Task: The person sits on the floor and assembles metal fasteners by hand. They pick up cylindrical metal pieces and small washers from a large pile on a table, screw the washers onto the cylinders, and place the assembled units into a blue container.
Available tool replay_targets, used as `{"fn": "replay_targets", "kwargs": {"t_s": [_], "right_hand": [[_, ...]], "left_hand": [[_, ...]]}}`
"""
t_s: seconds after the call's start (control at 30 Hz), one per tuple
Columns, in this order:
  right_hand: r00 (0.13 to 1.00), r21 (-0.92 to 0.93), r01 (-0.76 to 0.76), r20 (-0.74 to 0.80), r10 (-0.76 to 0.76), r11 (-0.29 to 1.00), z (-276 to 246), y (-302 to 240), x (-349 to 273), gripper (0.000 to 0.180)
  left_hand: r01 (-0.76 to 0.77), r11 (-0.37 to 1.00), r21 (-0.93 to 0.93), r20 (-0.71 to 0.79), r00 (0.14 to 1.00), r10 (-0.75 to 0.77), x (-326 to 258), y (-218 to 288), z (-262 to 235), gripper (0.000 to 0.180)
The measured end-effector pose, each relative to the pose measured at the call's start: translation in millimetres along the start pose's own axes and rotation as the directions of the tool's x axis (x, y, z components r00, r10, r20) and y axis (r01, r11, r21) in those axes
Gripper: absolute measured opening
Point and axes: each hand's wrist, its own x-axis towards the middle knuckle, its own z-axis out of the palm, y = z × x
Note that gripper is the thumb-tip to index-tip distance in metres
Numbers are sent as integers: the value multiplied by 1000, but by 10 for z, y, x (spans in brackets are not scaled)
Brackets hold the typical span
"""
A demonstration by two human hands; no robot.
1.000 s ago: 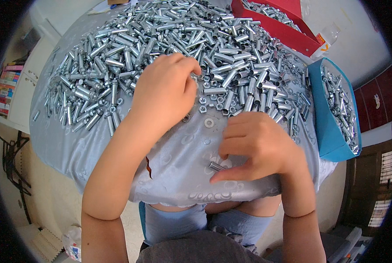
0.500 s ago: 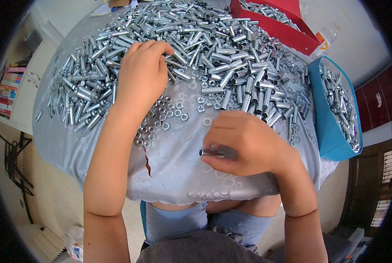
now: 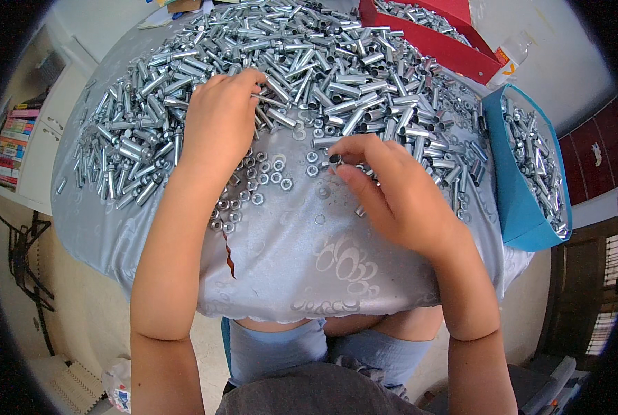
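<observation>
Two hands are working over a table draped in a silvery-grey cloth (image 3: 309, 270). A big pile of metal sleeves (image 3: 309, 62) is covering the far half of the cloth, spilling down both sides.

Left hand (image 3: 219, 124) is lying palm-down at the near edge of the pile, fingers curled into the sleeves at the top. Cannot tell whether it is gripping one; the fingertips are hidden among the parts.

Right hand (image 3: 392, 190) is sitting right of centre, just at the pile's near edge. Thumb and index finger are pinching a small dark-centred metal part (image 3: 335, 159), looks like a nut or short sleeve, too small to tell which. Other fingers are loosely curled, resting over sleeves at the pile's fringe.

Loose nuts and washers (image 3: 253, 187) are lying scattered on the bare cloth between the two hands and under the left wrist. A few single washers are sitting apart, nearer the right hand.

Blue bin (image 3: 516, 207) is standing at the right edge of the table, holding more metal parts. Red bin (image 3: 461, 55) is sitting at the far right, also holding metal parts. A small rust-coloured tear or scrap (image 3: 229, 259) is showing on the cloth beside the left forearm. Shelf with books (image 3: 11, 145) is standing off to the left.
</observation>
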Motion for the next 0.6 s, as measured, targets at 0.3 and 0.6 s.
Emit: {"fn": "replay_targets", "kwargs": {"t_s": [0.3,0.6], "right_hand": [[956,594,-196,-63,287,781,70,118,15,21],[903,765,-290,18,430,576,0,104,54,28]], "left_hand": [[133,807,-575,27,989,-144,45,153,-41,28],[482,-62,-874,486,864,-130,-18,503,-221,23]]}}
